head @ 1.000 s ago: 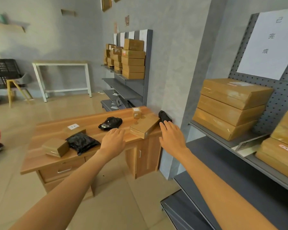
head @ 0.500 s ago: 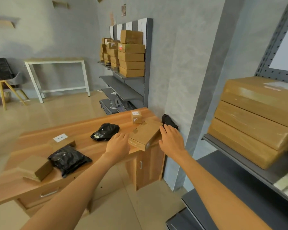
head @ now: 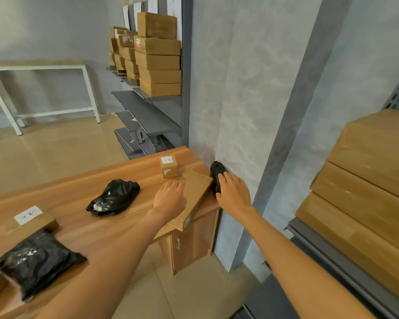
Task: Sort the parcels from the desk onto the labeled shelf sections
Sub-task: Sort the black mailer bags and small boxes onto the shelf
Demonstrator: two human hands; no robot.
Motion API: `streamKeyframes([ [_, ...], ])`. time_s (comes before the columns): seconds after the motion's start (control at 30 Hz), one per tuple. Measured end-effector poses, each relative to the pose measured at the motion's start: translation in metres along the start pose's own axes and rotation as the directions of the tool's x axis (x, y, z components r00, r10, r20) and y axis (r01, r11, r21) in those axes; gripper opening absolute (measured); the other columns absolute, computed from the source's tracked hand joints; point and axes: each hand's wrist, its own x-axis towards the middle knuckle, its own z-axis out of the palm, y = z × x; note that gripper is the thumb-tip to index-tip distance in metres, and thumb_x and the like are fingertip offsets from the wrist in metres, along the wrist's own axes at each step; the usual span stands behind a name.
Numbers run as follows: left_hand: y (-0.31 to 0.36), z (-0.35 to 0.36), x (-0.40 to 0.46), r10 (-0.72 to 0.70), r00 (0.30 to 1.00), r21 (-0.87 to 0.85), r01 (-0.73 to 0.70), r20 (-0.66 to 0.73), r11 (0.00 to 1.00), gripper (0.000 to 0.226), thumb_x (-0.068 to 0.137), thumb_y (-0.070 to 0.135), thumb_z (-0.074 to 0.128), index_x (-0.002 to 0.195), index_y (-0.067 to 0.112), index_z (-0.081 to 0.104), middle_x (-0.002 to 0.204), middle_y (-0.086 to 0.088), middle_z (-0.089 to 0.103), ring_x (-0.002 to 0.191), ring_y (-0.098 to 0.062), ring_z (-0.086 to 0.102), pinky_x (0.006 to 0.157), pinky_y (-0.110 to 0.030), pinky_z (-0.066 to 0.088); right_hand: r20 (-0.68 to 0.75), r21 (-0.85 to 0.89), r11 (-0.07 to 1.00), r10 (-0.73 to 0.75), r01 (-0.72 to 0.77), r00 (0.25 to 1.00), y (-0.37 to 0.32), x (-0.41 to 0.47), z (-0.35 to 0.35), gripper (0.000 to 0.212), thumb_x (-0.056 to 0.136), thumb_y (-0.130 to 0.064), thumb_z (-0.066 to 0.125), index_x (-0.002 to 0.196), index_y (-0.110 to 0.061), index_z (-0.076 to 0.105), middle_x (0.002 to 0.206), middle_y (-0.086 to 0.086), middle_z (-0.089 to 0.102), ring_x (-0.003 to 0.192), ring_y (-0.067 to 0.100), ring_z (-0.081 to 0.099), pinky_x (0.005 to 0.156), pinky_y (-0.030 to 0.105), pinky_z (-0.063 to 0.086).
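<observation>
A flat cardboard box (head: 197, 192) lies tilted at the right end of the wooden desk (head: 78, 199), one end overhanging the front edge. My left hand (head: 169, 196) is at its left edge with fingers curled onto it. At the box's right side my right hand (head: 234, 192) has its fingers stretched over a small black parcel (head: 215, 170) against the wall. Also on the desk are a small labelled cube box (head: 169, 166), two black bagged parcels (head: 114, 198) (head: 37, 261) and a labelled flat box (head: 30, 223).
A grey shelf unit (head: 148, 125) behind the desk holds stacked cardboard boxes (head: 159, 65) under paper labels. A nearer shelf at right carries large taped boxes (head: 366, 180). A white table frame (head: 44, 67) stands by the far wall. A grey wall pillar borders the desk's right end.
I have stepped closer to the desk. Both hands moved forward from the air onto the two sides of the flat cardboard box.
</observation>
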Motion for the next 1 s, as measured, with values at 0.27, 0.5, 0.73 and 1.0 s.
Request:
streamKeyframes([
  [0.27,-0.018,0.042,0.095,0.040,0.997,-0.043,-0.037,0.066,0.998,0.047,0.093,0.024,0.048,0.138,0.012,0.041,0.140,-0.007,0.047,0.131,-0.025,0.038,0.104,-0.034,0.035,0.091,-0.011,0.994,0.109,-0.108,0.990,0.038,0.069,0.052,0.054,0.094,-0.027,0.050,0.142,-0.007,0.035,0.140,0.009,0.044,0.127,0.026,0.041,0.105,0.035,0.035],
  [0.5,-0.058,0.083,0.195,0.061,0.993,-0.104,-0.051,0.100,0.993,0.050,0.092,0.020,0.047,0.140,0.010,0.041,0.140,-0.007,0.047,0.132,-0.025,0.038,0.105,-0.034,0.034,0.191,-0.040,0.976,0.219,-0.216,0.957,0.064,0.157,0.109,0.053,0.094,-0.032,0.050,0.140,-0.008,0.038,0.133,0.009,0.049,0.121,0.026,0.046,0.100,0.035,0.038],
  [0.73,-0.091,0.122,0.280,0.074,0.982,-0.105,-0.056,0.175,0.993,0.039,0.093,0.023,0.046,0.130,0.009,0.047,0.132,-0.009,0.051,0.126,-0.026,0.042,0.095,-0.034,0.038,0.329,-0.037,0.930,0.357,-0.366,0.874,0.078,0.214,0.170,0.062,0.096,-0.042,0.049,0.145,-0.009,0.032,0.142,0.011,0.044,0.128,0.029,0.042,0.101,0.038,0.040],
  [1.0,-0.092,0.167,0.300,0.124,0.952,-0.138,-0.088,0.280,0.986,0.047,0.092,0.024,0.049,0.137,0.010,0.042,0.140,-0.007,0.047,0.132,-0.025,0.037,0.106,-0.034,0.033,0.421,-0.035,0.877,0.447,-0.478,0.789,0.096,0.228,0.224,0.079,0.092,-0.055,0.049,0.150,-0.009,0.022,0.150,0.010,0.035,0.135,0.030,0.035,0.106,0.040,0.036],
])
